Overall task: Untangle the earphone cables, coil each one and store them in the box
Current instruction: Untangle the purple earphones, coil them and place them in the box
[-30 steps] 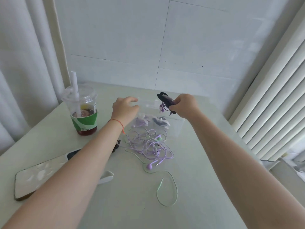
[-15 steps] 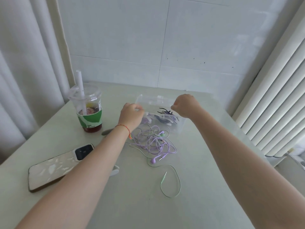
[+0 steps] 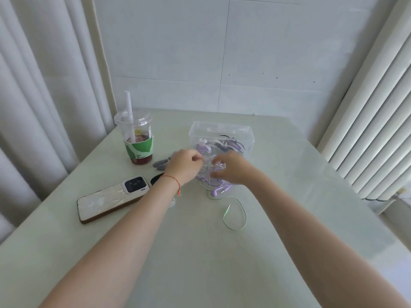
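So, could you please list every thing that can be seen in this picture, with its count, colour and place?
storage box: one, clear plastic, far middle of the table, some coiled earphones inside
tangled earphone cables: one pile, purple and green, on the table in front of the box, a green loop trailing nearer
drink cup: one, clear with green sleeve and white straw, left of the box
phone: one, pale case, face down, near left
small grey objects: too blurred to name, between cup and left hand
table: one, pale green
left hand: on the pile, fingers curled
right hand: on the pile, fingers curled among cables
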A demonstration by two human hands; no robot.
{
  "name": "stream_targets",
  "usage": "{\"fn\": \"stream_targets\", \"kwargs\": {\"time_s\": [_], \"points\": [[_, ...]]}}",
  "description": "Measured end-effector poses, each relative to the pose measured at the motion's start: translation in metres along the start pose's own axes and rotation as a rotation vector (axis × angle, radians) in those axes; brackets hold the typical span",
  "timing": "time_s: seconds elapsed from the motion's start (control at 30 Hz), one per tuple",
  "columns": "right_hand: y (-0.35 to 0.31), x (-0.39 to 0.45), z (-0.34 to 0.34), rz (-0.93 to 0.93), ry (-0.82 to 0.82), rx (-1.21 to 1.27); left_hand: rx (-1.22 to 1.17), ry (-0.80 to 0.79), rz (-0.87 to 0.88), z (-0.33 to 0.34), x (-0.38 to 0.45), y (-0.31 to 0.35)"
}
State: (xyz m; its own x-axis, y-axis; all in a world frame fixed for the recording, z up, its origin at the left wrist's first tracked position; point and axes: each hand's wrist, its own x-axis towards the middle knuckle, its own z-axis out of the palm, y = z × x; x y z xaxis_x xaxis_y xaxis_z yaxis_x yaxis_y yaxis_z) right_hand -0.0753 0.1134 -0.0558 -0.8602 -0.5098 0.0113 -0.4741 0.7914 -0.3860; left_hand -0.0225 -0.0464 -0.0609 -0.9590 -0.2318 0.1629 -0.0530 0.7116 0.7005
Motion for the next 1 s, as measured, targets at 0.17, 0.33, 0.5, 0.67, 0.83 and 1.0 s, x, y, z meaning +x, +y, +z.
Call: {"fn": "stream_targets", "kwargs": {"time_s": [0.17,0.33,0.5,0.67,0.83,1.0], "points": [[0.001,-0.009,-0.006,0.048,0.071,0.002,0.066,-0.289,0.024,0.003,-0.006,-0.007],[-0.007,-0.008,-0.033,0.037,0.363,0.43,0.032,-0.119,0.087,-0.006,0.009,0.007],[0.006,0.003,-0.041,0.108,0.596,0.728,0.074,0.11,0.107,-0.014,0.025,0.009],[0.033,0.006,-0.042,0.248,0.786,0.837,0.284,0.132,0.018,-0.012,0.026,-0.004],[0.038,0.0,-0.044,0.36,0.417,0.417,0.133,-0.001,0.054,-0.015,0.025,-0.001],[0.009,-0.01,-0.049,0.07,0.467,0.306,0.018,0.072,0.128,-0.015,0.018,0.018]]}}
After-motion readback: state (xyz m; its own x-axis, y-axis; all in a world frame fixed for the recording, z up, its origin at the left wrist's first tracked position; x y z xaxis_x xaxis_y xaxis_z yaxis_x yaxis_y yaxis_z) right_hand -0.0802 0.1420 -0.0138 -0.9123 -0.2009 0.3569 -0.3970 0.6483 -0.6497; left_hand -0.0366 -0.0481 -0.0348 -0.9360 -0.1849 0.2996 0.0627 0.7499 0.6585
